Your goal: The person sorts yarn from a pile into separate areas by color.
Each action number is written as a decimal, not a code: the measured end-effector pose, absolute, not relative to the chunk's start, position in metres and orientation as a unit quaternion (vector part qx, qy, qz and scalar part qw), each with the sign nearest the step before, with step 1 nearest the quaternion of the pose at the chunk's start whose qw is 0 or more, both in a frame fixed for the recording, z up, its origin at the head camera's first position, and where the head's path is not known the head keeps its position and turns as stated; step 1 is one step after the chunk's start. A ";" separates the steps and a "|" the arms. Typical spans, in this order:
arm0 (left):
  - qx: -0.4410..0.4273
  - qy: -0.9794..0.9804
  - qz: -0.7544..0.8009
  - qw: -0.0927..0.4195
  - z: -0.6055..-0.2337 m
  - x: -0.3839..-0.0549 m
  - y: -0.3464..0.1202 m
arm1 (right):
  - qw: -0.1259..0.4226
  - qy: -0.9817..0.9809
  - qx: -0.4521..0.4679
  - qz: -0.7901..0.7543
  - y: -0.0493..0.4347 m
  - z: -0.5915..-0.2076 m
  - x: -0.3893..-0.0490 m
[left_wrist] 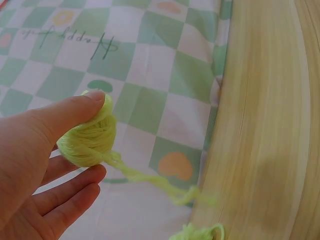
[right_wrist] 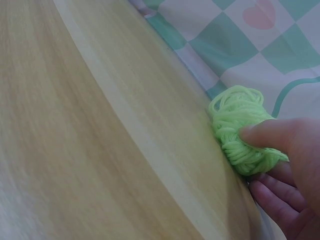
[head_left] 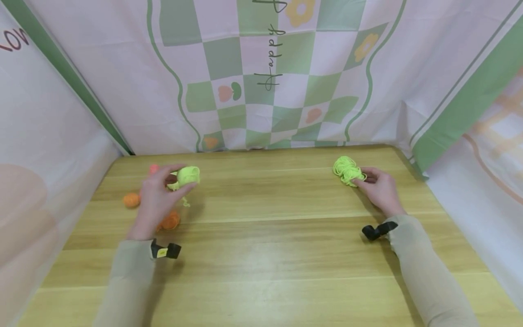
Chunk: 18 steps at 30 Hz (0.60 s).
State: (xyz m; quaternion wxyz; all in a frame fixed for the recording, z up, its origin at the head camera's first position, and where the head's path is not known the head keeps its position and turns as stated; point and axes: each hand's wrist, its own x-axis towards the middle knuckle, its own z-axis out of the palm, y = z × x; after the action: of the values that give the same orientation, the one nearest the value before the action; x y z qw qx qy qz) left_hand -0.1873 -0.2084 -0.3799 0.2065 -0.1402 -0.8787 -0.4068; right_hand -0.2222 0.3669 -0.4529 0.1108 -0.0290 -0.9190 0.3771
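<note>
My left hand (head_left: 157, 195) holds a small pale yellow-green ball of yarn (left_wrist: 89, 135) between thumb and fingers, raised above the left part of the table. A loose strand (left_wrist: 150, 177) trails from that ball toward the tabletop. At the far right of the table, my right hand (head_left: 380, 188) pinches a brighter green skein of yarn (head_left: 347, 170), its thumb (right_wrist: 265, 136) pressed on the near side. Loops of this skein stick out at its far end. Part of each bundle is hidden by the fingers.
Around the left hand lie an orange yarn ball (head_left: 131, 200), another orange yarn bundle (head_left: 170, 220) and a pink piece (head_left: 154, 169), partly covered by the hand. A printed cloth (head_left: 273, 100) hangs behind the wooden table (head_left: 261, 254), with more cloth at both sides.
</note>
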 end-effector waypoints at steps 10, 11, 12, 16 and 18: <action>-0.154 -0.873 -0.434 0.161 -0.382 -0.193 -0.180 | 0.102 -0.919 -0.033 0.379 0.366 -0.452 -0.222; -0.155 -0.874 -0.434 0.157 -0.382 -0.194 -0.178 | 0.102 -0.919 -0.033 0.379 0.367 -0.452 -0.222; -0.155 -0.874 -0.434 0.152 -0.383 -0.194 -0.175 | 0.102 -0.919 -0.032 0.379 0.367 -0.452 -0.222; -0.167 -0.876 -0.433 0.133 -0.388 -0.199 -0.163 | 0.102 -0.918 -0.030 0.381 0.367 -0.452 -0.221; -0.174 -0.875 -0.433 0.126 -0.391 -0.201 -0.157 | 0.102 -0.918 -0.032 0.381 0.367 -0.452 -0.221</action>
State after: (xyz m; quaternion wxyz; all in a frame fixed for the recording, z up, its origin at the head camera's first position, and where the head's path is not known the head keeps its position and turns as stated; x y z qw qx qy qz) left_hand -0.2011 -0.1568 -0.3908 0.1257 -0.1742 -0.8752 -0.4335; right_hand -0.2214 0.3668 -0.4519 0.1024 -0.0316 -0.9182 0.3814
